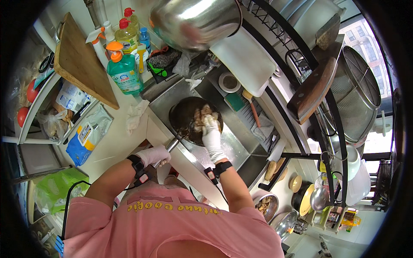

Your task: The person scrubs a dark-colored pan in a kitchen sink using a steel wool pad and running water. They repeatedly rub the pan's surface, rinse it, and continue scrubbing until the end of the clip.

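Observation:
A dark wok (180, 113) rests tilted in the stainless steel sink (238, 142). My left hand (155, 156), in a white glove, is closed around the wok's metal handle (172, 144). Inside the wok, my gloved right hand (211, 129) presses a brownish, crumpled cloth or scrubber (201, 116) against the surface. Motion blurs this piece, so its exact kind is unclear. The right fingers partly hide it. Wet, dark residue shows at the wok's lower edge.
Bottles, including a green detergent pump bottle (125, 75), stand left of the sink beside a wooden cutting board (84, 64). A large steel pot (195, 24) juts over the far side. A cleaver (311, 90) hangs at the right rack. A wooden-handled brush (253, 108) lies beside the sink.

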Motion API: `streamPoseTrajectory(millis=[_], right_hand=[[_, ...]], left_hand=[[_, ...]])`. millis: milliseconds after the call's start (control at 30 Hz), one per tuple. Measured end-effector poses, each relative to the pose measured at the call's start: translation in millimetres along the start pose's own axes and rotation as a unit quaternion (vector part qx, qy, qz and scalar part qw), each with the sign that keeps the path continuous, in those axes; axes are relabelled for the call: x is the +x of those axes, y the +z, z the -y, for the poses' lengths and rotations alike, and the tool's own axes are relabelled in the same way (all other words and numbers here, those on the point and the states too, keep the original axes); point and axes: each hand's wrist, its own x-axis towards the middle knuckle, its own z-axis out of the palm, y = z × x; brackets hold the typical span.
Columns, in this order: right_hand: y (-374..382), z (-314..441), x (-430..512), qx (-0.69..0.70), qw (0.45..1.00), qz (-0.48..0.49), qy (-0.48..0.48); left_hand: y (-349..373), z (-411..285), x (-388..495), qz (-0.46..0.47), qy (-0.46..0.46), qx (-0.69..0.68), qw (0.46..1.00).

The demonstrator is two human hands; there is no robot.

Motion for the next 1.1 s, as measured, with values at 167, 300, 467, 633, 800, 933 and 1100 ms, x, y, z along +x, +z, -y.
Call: streamPoseTrajectory(millis=[167,300,467,633,800,933,1100], right_hand=[[22,24,42,-0.06,0.991,0.07,-0.095],[14,-4,69,-0.038,0.997,0.06,0.038],[-3,5,26,0.011,0.998,0.023,0.053],[16,38,31,-0.045,0.99,0.073,-0.113],[16,-19,80,-0.061,0.973,0.136,0.179],[-6,-42,48,0.006,0.964,0.086,0.251],[-4,19,9,-0.012,1.0,-0.002,0.026]], left_hand=[[2,2,1,-0.008,0.013,0.001,1.0],[3,1,2,-0.022,0.013,0.01,1.0],[1,-5,0,-0.036,0.008,0.084,0.996],[3,-8,-1,-0.061,-0.001,0.091,0.994],[0,-4,-1,-0.047,0.025,0.099,0.994],[-1,-8,-1,-0.059,0.02,0.156,0.986],[-3,-17,-8,-0.066,0.003,0.171,0.983]])
